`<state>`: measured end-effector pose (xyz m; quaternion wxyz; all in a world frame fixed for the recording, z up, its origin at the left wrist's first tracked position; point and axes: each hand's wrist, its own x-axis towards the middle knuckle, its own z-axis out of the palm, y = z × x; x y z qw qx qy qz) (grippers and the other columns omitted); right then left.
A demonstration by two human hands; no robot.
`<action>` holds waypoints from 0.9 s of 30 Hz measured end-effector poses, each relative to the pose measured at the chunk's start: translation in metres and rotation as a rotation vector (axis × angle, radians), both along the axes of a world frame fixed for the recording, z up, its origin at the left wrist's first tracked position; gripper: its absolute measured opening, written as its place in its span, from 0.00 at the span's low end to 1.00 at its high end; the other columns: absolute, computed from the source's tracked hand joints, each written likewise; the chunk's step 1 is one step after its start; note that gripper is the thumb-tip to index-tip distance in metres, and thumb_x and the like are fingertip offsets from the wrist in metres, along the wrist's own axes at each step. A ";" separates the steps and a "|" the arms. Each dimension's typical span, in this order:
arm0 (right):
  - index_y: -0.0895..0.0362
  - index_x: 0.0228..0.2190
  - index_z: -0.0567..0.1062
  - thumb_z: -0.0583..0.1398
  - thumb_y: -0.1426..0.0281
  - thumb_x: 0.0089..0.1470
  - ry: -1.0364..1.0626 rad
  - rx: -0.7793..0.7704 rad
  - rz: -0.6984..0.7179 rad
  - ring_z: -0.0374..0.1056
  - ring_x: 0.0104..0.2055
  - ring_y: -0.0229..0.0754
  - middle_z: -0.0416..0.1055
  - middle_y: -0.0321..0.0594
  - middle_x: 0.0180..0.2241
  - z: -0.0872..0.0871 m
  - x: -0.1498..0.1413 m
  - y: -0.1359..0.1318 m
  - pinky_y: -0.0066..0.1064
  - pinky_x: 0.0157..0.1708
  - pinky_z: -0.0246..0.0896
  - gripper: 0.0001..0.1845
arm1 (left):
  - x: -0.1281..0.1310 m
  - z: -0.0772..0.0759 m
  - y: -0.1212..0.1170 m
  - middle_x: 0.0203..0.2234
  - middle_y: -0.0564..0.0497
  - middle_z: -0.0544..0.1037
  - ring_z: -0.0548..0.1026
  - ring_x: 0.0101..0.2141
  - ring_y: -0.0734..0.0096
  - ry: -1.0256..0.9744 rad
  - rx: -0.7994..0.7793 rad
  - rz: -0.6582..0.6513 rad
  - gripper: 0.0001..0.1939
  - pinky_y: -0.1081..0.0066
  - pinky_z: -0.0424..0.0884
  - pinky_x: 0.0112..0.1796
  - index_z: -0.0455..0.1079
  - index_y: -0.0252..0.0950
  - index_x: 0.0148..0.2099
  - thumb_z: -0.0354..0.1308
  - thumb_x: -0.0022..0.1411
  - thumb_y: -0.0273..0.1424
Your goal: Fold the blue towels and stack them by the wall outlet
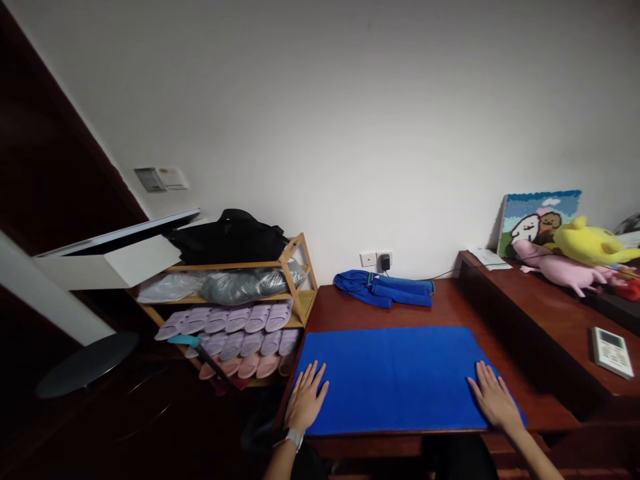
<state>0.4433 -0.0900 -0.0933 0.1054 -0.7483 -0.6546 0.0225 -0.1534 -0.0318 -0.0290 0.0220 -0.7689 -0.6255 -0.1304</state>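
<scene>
Here, the left hand [305,399] and right hand [493,397] rest palm-down on a blue mat [395,380], likely keeping it flat across the tabletop [323,310]; each grip splayed, empty.

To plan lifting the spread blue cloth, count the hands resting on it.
2: the left hand lies near the left edge of the spread blue cloth, the right hand near its right edge. No others show.

blue mat [395,380]: smooth matt cloth. blue bundle [383,289]: matt fabric, creased. tbl [450,307]: dk wood, semi-gloss. rack [303,308]: lt wood. wrap [240,287]: clear plastic, glossy. remote [613,352]: matt plastic. yellow toy [583,243]: plush-type cloth.
</scene>
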 end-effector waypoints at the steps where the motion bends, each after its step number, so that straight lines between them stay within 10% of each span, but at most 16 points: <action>1: 0.56 0.60 0.73 0.35 0.45 0.59 -0.007 -0.001 0.007 0.51 0.72 0.57 0.60 0.51 0.68 -0.001 0.015 -0.003 0.56 0.68 0.45 0.46 | 0.000 0.000 0.000 0.72 0.50 0.58 0.55 0.70 0.61 0.001 0.001 -0.001 0.29 0.52 0.54 0.68 0.54 0.48 0.73 0.44 0.74 0.45; 14: 0.54 0.62 0.71 0.37 0.47 0.60 0.025 0.113 -0.047 0.51 0.71 0.60 0.60 0.50 0.68 -0.006 0.028 -0.001 0.58 0.67 0.46 0.43 | -0.005 -0.003 0.000 0.71 0.52 0.59 0.57 0.70 0.61 -0.043 -0.020 -0.003 0.28 0.52 0.55 0.68 0.55 0.49 0.72 0.43 0.74 0.45; 27: 0.59 0.71 0.52 0.39 0.50 0.69 0.206 0.001 0.495 0.40 0.75 0.48 0.45 0.44 0.72 0.087 -0.274 0.123 0.46 0.73 0.37 0.39 | 0.007 -0.003 0.109 0.70 0.45 0.60 0.57 0.69 0.56 -0.001 0.019 0.078 0.28 0.50 0.54 0.67 0.60 0.42 0.71 0.45 0.73 0.43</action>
